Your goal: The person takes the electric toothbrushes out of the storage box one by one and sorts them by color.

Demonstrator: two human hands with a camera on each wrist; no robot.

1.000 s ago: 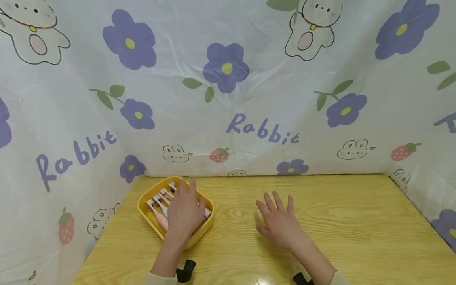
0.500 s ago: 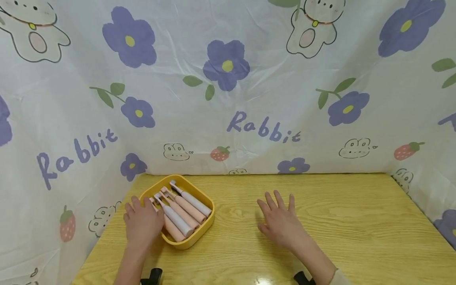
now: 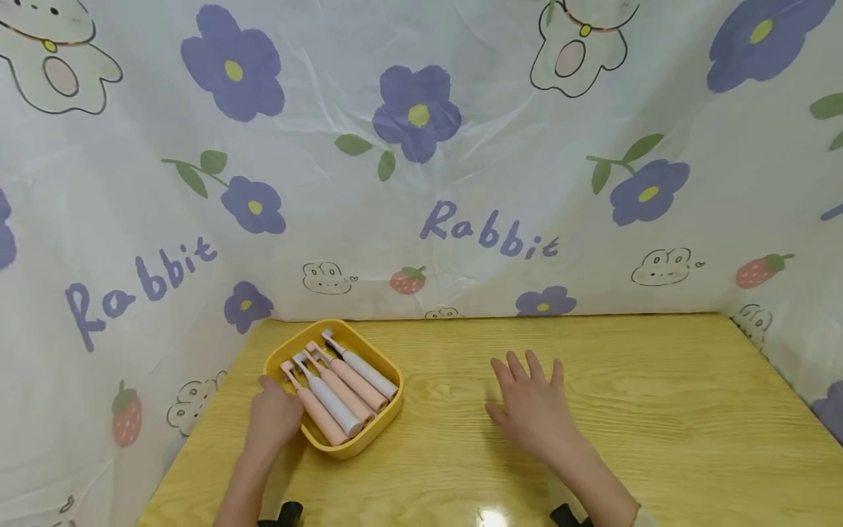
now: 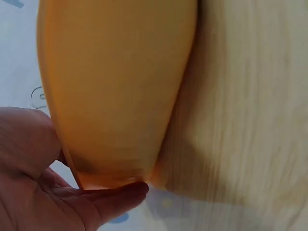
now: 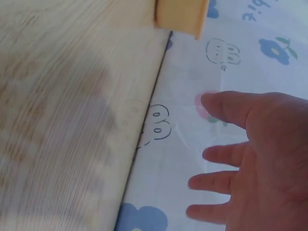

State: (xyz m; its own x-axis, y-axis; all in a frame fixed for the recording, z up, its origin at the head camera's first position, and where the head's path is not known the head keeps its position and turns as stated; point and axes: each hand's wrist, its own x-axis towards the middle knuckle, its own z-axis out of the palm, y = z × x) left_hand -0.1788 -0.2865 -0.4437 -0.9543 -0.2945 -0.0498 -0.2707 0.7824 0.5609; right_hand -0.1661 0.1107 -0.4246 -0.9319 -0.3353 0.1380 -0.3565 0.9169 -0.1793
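A yellow plastic tray (image 3: 374, 430) stands on the left of the table in the head view, with several electric toothbrushes (image 3: 343, 387) lying side by side in it, some pink and some pale grey, heads toward the back left. My left hand (image 3: 275, 413) holds the tray's left side at the rim. In the left wrist view, the thumb and fingers (image 4: 118, 201) are at the tray's end, and its outer wall (image 4: 118, 86) fills much of the picture. My right hand (image 3: 533, 410) hovers over the wooden table with spread fingers, holding nothing.
The wooden table (image 3: 626, 395) extends right and forward from the tray. A white cloth (image 3: 487, 176) printed with purple flowers, rabbits and strawberries hangs along its back and sides. Black camera mounts (image 3: 290, 514) sit by both wrists.
My left hand has moved left from over the toothbrushes to the tray's left rim and taken hold there. The tray sits slightly further right in view. My right hand stays spread.
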